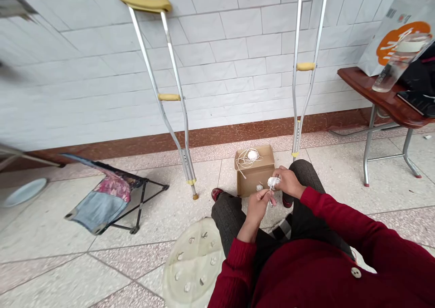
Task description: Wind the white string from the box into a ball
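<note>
I sit with both hands raised over my knees. My right hand [286, 181] is closed on a small white ball of string [273, 181]. My left hand [260, 205] pinches the string's strand just below the ball. Beyond my hands stands a small cardboard box [254, 174] on the floor, with a second white ball and loose string [249, 156] lying on its top.
Two aluminium crutches [171, 95] [304, 67] lean on the tiled wall. A folding stool with patchwork fabric [108, 197] stands at left. At right, a brown table [380, 95] carries a bottle [396, 65] and a paper bag [397, 26]. A round pale stool seat [193, 265] is beside my left leg.
</note>
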A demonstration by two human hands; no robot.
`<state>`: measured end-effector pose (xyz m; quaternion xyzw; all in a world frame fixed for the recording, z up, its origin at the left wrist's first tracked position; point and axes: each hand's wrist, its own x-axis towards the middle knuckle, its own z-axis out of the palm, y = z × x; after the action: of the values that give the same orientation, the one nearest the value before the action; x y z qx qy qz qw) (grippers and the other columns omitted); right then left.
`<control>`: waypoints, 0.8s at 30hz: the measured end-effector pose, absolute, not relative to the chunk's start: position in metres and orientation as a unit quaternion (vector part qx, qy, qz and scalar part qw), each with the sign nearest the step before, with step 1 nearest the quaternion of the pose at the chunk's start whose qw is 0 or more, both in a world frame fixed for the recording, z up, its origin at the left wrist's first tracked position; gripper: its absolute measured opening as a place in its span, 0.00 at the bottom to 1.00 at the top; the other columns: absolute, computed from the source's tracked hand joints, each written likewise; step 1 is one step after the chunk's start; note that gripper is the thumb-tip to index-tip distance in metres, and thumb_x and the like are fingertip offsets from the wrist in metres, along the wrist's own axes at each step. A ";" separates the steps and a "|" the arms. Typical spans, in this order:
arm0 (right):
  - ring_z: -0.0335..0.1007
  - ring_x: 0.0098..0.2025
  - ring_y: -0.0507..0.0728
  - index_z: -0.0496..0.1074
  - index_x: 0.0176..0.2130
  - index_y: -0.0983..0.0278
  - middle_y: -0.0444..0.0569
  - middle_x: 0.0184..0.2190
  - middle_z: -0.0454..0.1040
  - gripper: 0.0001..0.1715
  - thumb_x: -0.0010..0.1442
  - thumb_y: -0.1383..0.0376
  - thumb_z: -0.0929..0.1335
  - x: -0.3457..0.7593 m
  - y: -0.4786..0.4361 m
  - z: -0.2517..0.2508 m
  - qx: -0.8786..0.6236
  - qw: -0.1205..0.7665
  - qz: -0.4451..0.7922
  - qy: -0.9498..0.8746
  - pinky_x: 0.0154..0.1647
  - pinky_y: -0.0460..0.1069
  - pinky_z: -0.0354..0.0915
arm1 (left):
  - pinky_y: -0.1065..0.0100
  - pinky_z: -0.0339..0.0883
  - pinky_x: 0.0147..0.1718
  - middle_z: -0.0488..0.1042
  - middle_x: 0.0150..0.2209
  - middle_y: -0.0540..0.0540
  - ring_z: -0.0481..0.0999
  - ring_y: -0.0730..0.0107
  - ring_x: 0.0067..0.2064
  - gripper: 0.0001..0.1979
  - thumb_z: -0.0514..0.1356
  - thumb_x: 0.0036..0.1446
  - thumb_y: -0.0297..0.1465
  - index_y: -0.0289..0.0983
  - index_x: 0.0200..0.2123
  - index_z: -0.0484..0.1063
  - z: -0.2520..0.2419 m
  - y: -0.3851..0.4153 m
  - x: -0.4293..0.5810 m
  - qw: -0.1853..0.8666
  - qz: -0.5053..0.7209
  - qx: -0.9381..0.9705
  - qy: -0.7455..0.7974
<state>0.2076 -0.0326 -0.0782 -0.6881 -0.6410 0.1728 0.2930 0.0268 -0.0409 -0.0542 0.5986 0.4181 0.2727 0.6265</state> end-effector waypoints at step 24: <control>0.66 0.31 0.54 0.75 0.29 0.63 0.44 0.30 0.73 0.12 0.38 0.65 0.74 0.287 0.013 -0.002 -0.707 0.471 0.138 -0.510 0.32 0.47 0.60 | 0.55 0.62 0.56 0.72 0.19 0.49 0.77 0.59 0.35 0.16 0.55 0.61 0.40 0.39 0.26 0.74 0.018 -0.078 -0.046 0.661 0.292 0.567 0.395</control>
<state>0.2867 0.0126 -0.0018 -0.7066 -0.5098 0.1381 0.4708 -0.0462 -0.0778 0.0184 0.5674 0.3950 0.2918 0.6609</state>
